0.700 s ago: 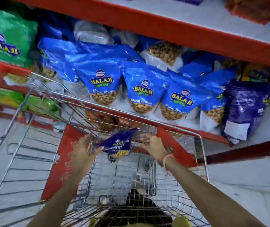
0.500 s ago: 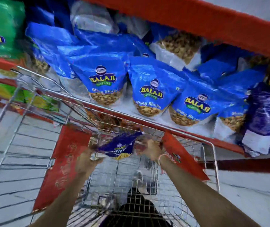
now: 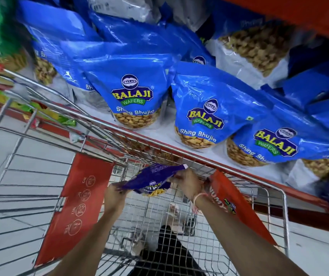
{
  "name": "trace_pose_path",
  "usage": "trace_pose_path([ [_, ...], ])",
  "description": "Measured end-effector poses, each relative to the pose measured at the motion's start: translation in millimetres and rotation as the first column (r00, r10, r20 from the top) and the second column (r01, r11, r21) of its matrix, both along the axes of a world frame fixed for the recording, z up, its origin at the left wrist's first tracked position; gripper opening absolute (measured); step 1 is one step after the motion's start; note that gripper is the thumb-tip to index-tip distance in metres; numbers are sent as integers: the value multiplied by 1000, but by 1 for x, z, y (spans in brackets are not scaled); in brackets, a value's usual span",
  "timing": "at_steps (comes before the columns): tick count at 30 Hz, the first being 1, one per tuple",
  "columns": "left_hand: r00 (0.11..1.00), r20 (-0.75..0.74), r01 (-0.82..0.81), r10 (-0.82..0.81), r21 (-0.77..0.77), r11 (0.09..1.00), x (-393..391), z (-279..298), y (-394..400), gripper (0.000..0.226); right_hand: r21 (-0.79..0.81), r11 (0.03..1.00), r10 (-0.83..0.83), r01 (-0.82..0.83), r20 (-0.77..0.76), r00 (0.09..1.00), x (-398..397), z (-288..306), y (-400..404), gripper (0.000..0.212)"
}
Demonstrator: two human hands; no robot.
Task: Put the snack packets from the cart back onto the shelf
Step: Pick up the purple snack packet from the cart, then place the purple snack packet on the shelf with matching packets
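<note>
Still both hands' grip on purple packet [image 3: 149,181], now nearer shelf [image 3: 179,140].

blue packet, middle [image 3: 133,90]: "BALAJI WAFERS", "Shing Bhujia"
blue packet, next right [image 3: 203,114]: "BALAJI WAFERS", "Shing Bhujia"
blue packet, far right [image 3: 275,144]: "BALAJI WAFERS", "Shing Bhujia", partly cut off
red panel, cart left side [image 3: 80,200]: round pictogram signs, text "NO" by two, rest too small
red panel, cart right side [image 3: 229,202]: letters "NUMY", cut off by arm
purple packet in hands [image 3: 151,179]: small logo, print unreadable
</note>
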State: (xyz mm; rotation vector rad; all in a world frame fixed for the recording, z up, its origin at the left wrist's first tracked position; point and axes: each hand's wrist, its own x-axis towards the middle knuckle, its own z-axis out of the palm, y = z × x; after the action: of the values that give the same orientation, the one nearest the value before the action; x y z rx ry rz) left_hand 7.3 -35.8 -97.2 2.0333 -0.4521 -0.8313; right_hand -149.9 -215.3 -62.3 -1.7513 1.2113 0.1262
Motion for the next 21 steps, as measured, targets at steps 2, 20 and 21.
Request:
trace_pose_path([
  [2,999,25,-37,37,-27,999,-1,8,1,61,60,994,-98,92,114,989,-6,6,5,15],
  [20,996,-95,-61,3,-619,783,-13,219,-12,22,-54,971,-130,234,702,700,-59,188,41,15],
  [21,996,-85,-44,-13,-639,768,-13,234,-15,18,-58,967,-129,249,731,670,-60,200,39,16],
])
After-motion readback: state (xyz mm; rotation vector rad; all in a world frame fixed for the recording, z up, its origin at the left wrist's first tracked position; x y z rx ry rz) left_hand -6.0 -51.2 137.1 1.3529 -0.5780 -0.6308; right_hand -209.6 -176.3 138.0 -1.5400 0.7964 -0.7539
